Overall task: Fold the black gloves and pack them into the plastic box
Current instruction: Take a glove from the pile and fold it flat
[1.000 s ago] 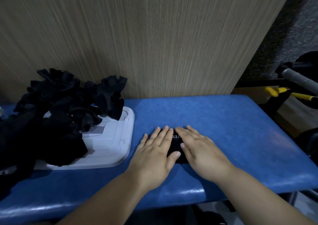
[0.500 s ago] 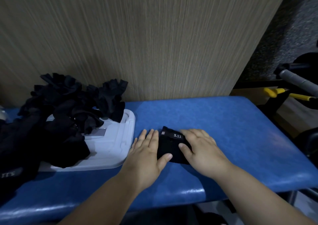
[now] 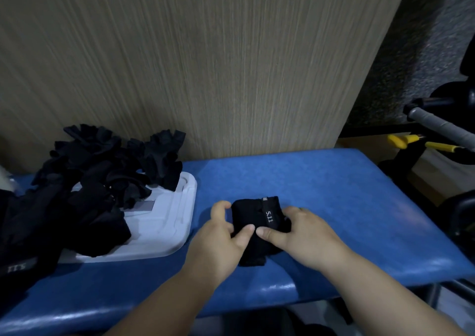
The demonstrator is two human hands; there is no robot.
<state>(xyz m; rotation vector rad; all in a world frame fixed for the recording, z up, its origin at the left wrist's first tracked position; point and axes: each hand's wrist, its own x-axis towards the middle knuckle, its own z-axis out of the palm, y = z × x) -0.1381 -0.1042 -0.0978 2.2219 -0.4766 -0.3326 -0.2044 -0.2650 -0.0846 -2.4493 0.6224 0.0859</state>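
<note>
A folded black glove [image 3: 253, 213] with a white "5.11" label lies on the blue padded bench [image 3: 321, 197]. My left hand [image 3: 221, 235] grips its left side, fingers curled behind it and thumb on top. My right hand [image 3: 300, 231] grips its right side, thumb pressing on top next to the left thumb. A loose heap of black gloves [image 3: 102, 171] lies at the left, over a white plastic lid [image 3: 169, 222]. No plastic box is in view.
A wood-grain panel [image 3: 205, 66] stands right behind the bench. To the right of the bench are a grey-wrapped bar [image 3: 442, 125], yellow-handled parts [image 3: 403, 140] and dark equipment. More black fabric [image 3: 18, 245] covers the bench's left end.
Both hands lay flat on the glove a second ago. They have since parted, curled around its two sides and turned it so the label runs lengthwise.
</note>
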